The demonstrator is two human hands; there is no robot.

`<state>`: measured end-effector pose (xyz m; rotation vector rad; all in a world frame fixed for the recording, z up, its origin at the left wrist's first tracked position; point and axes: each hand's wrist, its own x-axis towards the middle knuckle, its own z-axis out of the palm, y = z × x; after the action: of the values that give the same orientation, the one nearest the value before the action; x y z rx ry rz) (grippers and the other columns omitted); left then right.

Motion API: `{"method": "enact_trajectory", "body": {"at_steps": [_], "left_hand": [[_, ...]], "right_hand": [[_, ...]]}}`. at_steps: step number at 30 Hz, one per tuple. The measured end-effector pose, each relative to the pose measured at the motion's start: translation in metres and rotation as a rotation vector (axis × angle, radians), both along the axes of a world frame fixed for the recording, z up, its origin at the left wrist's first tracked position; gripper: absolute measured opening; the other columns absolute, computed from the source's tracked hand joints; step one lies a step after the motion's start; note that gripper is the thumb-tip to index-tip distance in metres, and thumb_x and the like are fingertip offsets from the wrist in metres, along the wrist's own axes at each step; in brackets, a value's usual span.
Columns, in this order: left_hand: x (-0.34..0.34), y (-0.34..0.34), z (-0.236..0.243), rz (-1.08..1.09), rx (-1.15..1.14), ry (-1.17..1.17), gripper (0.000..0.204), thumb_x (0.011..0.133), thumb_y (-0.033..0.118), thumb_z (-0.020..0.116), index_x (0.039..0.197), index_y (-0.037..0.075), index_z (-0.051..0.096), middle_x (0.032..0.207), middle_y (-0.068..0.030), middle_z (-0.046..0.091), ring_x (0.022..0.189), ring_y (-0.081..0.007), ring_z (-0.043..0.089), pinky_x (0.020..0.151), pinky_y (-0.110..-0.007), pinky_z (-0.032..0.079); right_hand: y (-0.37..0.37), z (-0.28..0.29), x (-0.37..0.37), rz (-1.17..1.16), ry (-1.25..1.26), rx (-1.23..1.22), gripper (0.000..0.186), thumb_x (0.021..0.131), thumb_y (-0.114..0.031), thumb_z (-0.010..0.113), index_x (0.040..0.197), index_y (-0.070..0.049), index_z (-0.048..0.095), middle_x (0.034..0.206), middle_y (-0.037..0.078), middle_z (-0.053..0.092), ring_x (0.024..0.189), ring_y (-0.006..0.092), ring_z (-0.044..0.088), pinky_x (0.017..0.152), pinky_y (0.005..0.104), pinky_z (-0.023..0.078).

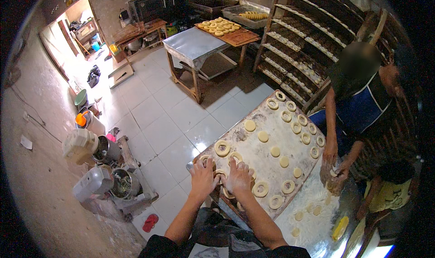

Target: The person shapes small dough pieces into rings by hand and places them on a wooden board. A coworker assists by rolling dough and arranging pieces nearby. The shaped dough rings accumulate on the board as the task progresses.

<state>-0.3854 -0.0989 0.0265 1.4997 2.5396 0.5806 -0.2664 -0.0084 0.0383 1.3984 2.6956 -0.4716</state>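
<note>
While the left hand [203, 178] and right hand [239, 178] touch a smooth dough ring [220, 171] — at eight o'clock on the floury board [251, 149] — I cannot tell whether they grip; yellow cloth [389, 198], toward four, bears blurred print.

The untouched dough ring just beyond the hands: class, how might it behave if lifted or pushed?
The dough ring looks pale and unbaked, so would probably sag when lifted. Flour on the board may help it slide. Lying flat, it seems unlikely to tip.
</note>
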Motion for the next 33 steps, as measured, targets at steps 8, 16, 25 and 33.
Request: {"method": "enact_trajectory", "body": {"at_steps": [8,16,25,33], "left_hand": [[-0.006,0.000,0.006,-0.008,-0.020,-0.017,0.074,0.075,0.038,0.079,0.131,0.006,0.044,0.120,-0.0240,0.050,0.111,-0.0413,0.049,0.091,-0.056,0.038],[0.005,-0.029,0.013,0.095,0.104,-0.166,0.048,0.088,0.020,0.065,0.129,0.003,0.050,0.109,-0.0203,0.053,0.105,-0.0391,0.051,0.086,-0.054,0.041],[0.071,0.008,0.014,-0.218,0.408,-0.388,0.028,0.086,-0.006,0.054,0.113,0.002,0.058,0.089,-0.0197,0.062,0.080,-0.0355,0.061,0.074,-0.041,0.049],[0.244,0.014,0.021,-0.704,0.024,-0.580,0.024,0.090,0.005,0.059,0.113,0.008,0.061,0.089,-0.0189,0.068,0.079,-0.0326,0.068,0.069,-0.040,0.053]], "right_hand": [[-0.010,0.007,0.008,-0.053,0.079,-0.016,0.078,0.083,-0.046,0.068,0.145,-0.011,0.035,0.122,0.022,0.055,0.120,0.0398,0.048,0.098,0.0580,0.035],[-0.036,0.021,0.158,-0.383,0.172,-0.152,0.055,0.089,-0.034,0.063,0.135,-0.009,0.049,0.117,0.024,0.060,0.109,0.0430,0.056,0.093,0.0522,0.045],[-0.083,0.014,0.371,-0.911,0.055,-0.004,0.032,0.089,-0.022,0.064,0.116,-0.006,0.062,0.110,0.018,0.067,0.106,0.0354,0.062,0.092,0.0429,0.049],[-0.095,-0.008,0.412,-0.616,-0.001,-0.047,0.039,0.085,-0.034,0.069,0.117,-0.012,0.061,0.104,0.016,0.066,0.104,0.0349,0.061,0.088,0.0485,0.048]]}}
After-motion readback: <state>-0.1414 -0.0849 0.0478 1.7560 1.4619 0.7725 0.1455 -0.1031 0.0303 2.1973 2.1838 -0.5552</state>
